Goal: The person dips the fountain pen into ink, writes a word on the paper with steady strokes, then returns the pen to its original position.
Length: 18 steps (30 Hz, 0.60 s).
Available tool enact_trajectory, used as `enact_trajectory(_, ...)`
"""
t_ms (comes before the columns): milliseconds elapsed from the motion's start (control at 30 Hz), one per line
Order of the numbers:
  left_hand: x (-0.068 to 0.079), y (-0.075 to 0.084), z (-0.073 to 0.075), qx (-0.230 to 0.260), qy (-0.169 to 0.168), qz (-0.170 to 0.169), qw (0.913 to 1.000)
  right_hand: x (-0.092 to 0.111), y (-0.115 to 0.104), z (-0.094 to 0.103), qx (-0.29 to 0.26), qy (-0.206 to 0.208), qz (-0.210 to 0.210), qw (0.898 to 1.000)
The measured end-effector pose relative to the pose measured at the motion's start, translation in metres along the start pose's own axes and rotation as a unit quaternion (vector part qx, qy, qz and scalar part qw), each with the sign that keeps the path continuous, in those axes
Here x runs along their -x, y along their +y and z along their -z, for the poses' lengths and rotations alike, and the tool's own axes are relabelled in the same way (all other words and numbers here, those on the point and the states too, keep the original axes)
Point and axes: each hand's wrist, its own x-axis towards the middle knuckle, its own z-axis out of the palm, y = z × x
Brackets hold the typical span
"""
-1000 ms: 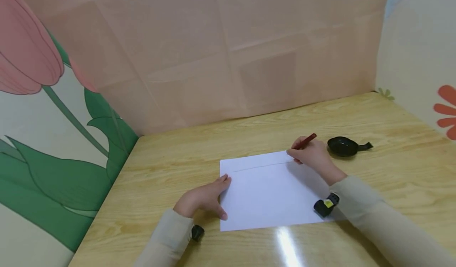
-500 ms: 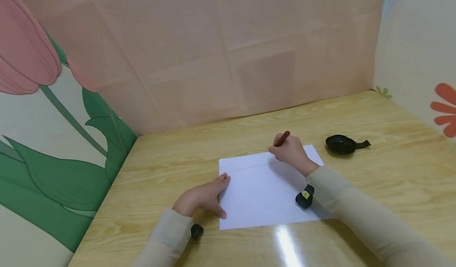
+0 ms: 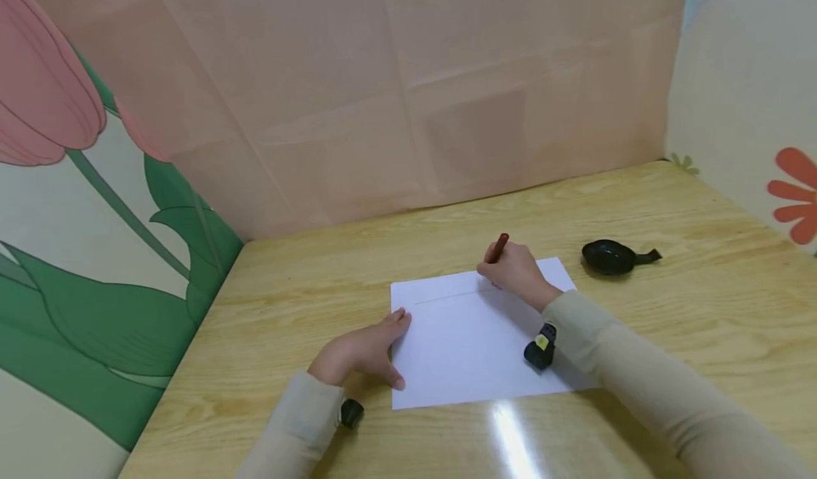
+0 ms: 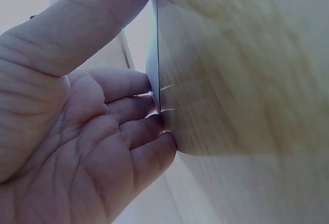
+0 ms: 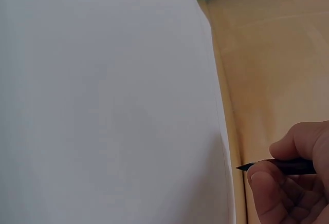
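A sheet of white paper [image 3: 447, 358] lies on the table, with a thin straight line [image 3: 447, 297] near its far edge. My left hand [image 3: 364, 353] rests at the sheet's left edge, thumb and fingers spread apart; in the left wrist view its fingertips [image 4: 154, 131] touch the table by the paper edge. Near the sheet's far edge, my right hand [image 3: 515, 273] pinches a dark red pen [image 3: 498, 248]. The right wrist view has the pen's pointed tip appearing just beyond the paper's edge, apparently raised off the sheet.
A small black frying pan [image 3: 609, 257] sits right of the paper, its handle pointing right. Behind the wooden table [image 3: 306, 266] hangs a pinkish-beige cloth [image 3: 332, 110]. Flower-patterned panels stand on both sides. Each wrist wears a small black camera [image 3: 540, 348].
My right hand has moved left over the paper with the pen, which stands more upright, uncovering the sheet's far right corner. My left hand stays at the paper's left edge.
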Motion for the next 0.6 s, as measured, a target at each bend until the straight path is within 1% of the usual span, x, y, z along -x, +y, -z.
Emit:
enact_trajectory(167,-0.0002,0.0001,0.0006,-0.008,0.001,-0.001,1.0,-0.0004,-0.0011,0.0009,0.003,-0.011,-0.008,1.0)
enact_trajectory(300,0.0001,0.0004,0.0005,-0.007,-0.001,-0.002,1.0,-0.0006,-0.0013,0.0013,0.017,-0.018,-0.008,1.0)
enact_trajectory(400,0.0002,0.0004,0.0007,-0.005,-0.002,-0.003,1.0,-0.0007,-0.0016,0.0009,0.031,-0.019,-0.004,0.999)
enact_trajectory(600,0.0012,0.0018,0.0009,-0.005,0.0,-0.001,1.0,-0.0007,-0.0004,-0.0018,0.034,-0.022,0.017,0.999)
